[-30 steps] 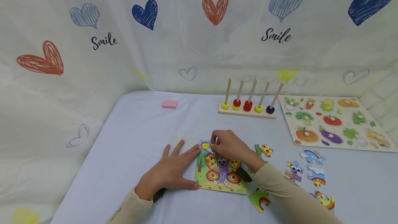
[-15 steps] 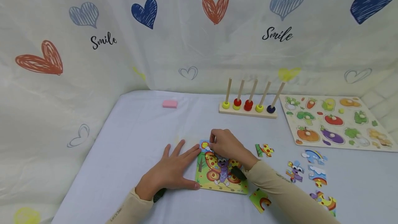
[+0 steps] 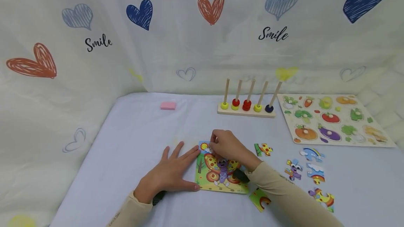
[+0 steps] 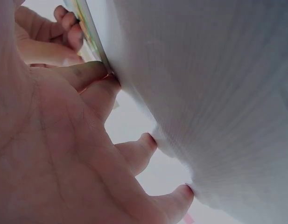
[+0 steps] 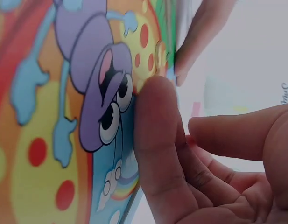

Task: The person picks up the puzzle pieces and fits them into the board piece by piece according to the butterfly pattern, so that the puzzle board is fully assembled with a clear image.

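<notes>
On the white table lies a square butterfly puzzle board [image 3: 209, 185]. My left hand [image 3: 168, 176] rests beside its left edge, fingers spread and fingertips at the board's side. My right hand [image 3: 227, 146] bends over the upper left part of the board, near the sun picture [image 3: 204, 145]. In the right wrist view one digit [image 5: 155, 135] presses against the picture beside a small raised yellow edge [image 5: 160, 56]; another digit [image 5: 223, 135] curls apart from it. Whether a piece sits between these fingertips is hidden. Right of the board lie several loose puzzle pieces [image 3: 259, 199].
A pink block [image 3: 168, 105] lies at the back left. Behind the board stands a wooden peg stand [image 3: 246, 111] with coloured beads. A vegetable puzzle board [image 3: 334, 118] occupies the back right. A fabric sheet [image 3: 173, 52] with printed hearts hangs behind the table.
The head view has shifted slightly. My right fingertips have moved a little leftward over the board's upper part. My left hand keeps its place beside the board.
</notes>
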{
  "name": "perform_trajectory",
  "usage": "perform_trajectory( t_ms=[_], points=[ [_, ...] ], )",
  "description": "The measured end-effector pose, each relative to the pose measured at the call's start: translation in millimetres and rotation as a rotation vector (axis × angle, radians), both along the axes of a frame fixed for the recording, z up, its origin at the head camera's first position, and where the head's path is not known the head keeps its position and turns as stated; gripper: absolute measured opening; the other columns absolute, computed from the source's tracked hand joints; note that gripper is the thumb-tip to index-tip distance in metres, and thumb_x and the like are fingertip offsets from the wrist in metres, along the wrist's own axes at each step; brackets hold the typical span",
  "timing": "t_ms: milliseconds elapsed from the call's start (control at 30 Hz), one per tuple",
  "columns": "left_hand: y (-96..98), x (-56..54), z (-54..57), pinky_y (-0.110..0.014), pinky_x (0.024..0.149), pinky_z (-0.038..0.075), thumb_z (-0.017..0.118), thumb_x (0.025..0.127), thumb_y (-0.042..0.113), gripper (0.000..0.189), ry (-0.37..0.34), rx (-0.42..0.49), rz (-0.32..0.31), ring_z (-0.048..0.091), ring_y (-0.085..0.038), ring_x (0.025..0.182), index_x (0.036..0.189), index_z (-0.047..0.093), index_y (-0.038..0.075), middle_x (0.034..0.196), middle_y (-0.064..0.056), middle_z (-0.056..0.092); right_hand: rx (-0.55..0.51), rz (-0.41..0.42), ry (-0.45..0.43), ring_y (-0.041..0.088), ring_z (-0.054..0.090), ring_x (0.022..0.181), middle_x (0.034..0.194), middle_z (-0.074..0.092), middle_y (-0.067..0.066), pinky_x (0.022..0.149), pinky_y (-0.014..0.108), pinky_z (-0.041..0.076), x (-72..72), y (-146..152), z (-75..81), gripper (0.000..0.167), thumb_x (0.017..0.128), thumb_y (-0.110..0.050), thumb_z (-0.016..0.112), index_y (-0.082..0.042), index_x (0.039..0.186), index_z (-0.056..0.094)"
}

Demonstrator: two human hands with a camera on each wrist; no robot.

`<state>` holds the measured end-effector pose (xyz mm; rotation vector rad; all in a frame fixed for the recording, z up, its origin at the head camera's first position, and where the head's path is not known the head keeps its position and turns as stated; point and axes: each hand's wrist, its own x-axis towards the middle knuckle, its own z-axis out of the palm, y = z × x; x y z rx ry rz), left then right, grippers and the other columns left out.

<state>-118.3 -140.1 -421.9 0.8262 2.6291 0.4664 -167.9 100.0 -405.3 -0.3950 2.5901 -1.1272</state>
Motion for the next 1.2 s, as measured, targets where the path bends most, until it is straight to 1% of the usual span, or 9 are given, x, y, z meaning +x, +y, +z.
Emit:
perform_trajectory(
  t_ms=[67, 133, 233, 433, 600, 767, 867, 967, 1200],
  points=[
    [-0.3, -0.5, 0.0, -0.079, 0.119, 0.004, 0.080, 0.087, 0.068, 0.106, 0.002, 0.000, 0.001, 0.003, -0.041, 0.163, 0.171, 0.032, 0.024, 0.177, 0.010, 0.023, -0.060, 0.001, -0.026, 0.018, 0.069, 0.057, 0.072, 0.070, 0.005, 0.055, 0.031, 0.057, 2.0, 3.2, 1.0, 0.012, 0.104, -0.003, 0.067, -0.003, 0.093, 0.062],
    [-0.3, -0.8, -0.4, -0.079, 0.119, 0.004, 0.079, 0.087, 0.068, 0.106, 0.006, -0.001, 0.000, 0.003, -0.041, 0.163, 0.171, 0.032, 0.025, 0.177, 0.010, 0.023, -0.087, 0.008, -0.027, 0.018, 0.071, 0.060, 0.075, 0.072, 0.004, 0.058, 0.032, 0.059, 4.3, 6.3, 1.9, 0.012, 0.104, -0.003, 0.066, -0.003, 0.093, 0.062],
    [-0.1, -0.8, -0.9, -0.079, 0.118, 0.004, 0.079, 0.087, 0.069, 0.106, 0.010, -0.001, -0.001, 0.004, -0.041, 0.163, 0.171, 0.032, 0.025, 0.177, 0.010, 0.024, -0.102, 0.023, 0.000, 0.017, 0.072, 0.063, 0.077, 0.073, 0.003, 0.062, 0.031, 0.059, 7.3, 11.1, 3.2, 0.012, 0.105, -0.004, 0.066, -0.004, 0.093, 0.064],
    [-0.4, -0.1, -1.4, -0.079, 0.119, 0.004, 0.080, 0.086, 0.068, 0.106, 0.009, 0.008, 0.000, 0.004, -0.041, 0.163, 0.170, 0.033, 0.025, 0.177, 0.010, 0.024, -0.162, 0.033, 0.033, 0.021, 0.072, 0.069, 0.082, 0.072, 0.006, 0.065, 0.033, 0.061, 13.8, 22.3, 4.8, 0.007, 0.105, -0.005, 0.066, 0.000, 0.099, 0.068],
    [-0.9, 0.5, -0.9, -0.079, 0.119, 0.004, 0.080, 0.086, 0.068, 0.106, 0.007, 0.008, 0.002, 0.005, -0.041, 0.163, 0.171, 0.032, 0.026, 0.177, 0.010, 0.024, -0.151, 0.028, 0.104, 0.017, 0.067, 0.078, 0.090, 0.072, 0.004, 0.070, 0.033, 0.058, 20.4, 34.9, 6.1, 0.007, 0.104, -0.009, 0.069, -0.002, 0.104, 0.072],
    [0.8, 0.7, 0.5, -0.078, 0.119, 0.003, 0.081, 0.086, 0.067, 0.106, 0.001, 0.004, 0.005, 0.005, -0.041, 0.163, 0.171, 0.032, 0.026, 0.177, 0.010, 0.024, -0.131, 0.004, 0.139, 0.017, 0.065, 0.087, 0.096, 0.073, 0.002, 0.077, 0.033, 0.057, 27.1, 51.7, 10.6, 0.009, 0.105, -0.012, 0.070, -0.004, 0.107, 0.074],
    [2.6, 0.7, 0.8, -0.078, 0.119, 0.003, 0.081, 0.086, 0.067, 0.106, 0.001, 0.006, 0.001, 0.005, -0.042, 0.163, 0.171, 0.032, 0.025, 0.177, 0.009, 0.024, -0.131, -0.020, 0.155, 0.018, 0.065, 0.089, 0.097, 0.073, 0.003, 0.079, 0.034, 0.057, 31.8, 64.5, 13.1, 0.010, 0.105, -0.012, 0.070, -0.004, 0.108, 0.074],
    [3.6, 0.5, 0.9, -0.078, 0.119, 0.004, 0.081, 0.086, 0.067, 0.106, 0.008, 0.004, -0.003, 0.005, -0.042, 0.163, 0.171, 0.032, 0.024, 0.177, 0.008, 0.024, -0.125, -0.050, 0.164, 0.018, 0.065, 0.090, 0.099, 0.073, 0.004, 0.080, 0.035, 0.057, 36.5, 76.5, 14.8, 0.011, 0.105, -0.013, 0.070, -0.004, 0.109, 0.074],
    [2.3, 1.2, 0.1, -0.078, 0.119, 0.004, 0.081, 0.085, 0.068, 0.108, 0.013, -0.007, 0.007, 0.005, -0.042, 0.163, 0.171, 0.032, 0.023, 0.177, 0.009, 0.024, -0.069, -0.122, 0.133, 0.019, 0.065, 0.090, 0.102, 0.073, 0.001, 0.077, 0.034, 0.057, 46.8, 102.1, 12.9, 0.013, 0.105, -0.014, 0.070, -0.006, 0.114, 0.075]
  ],
)
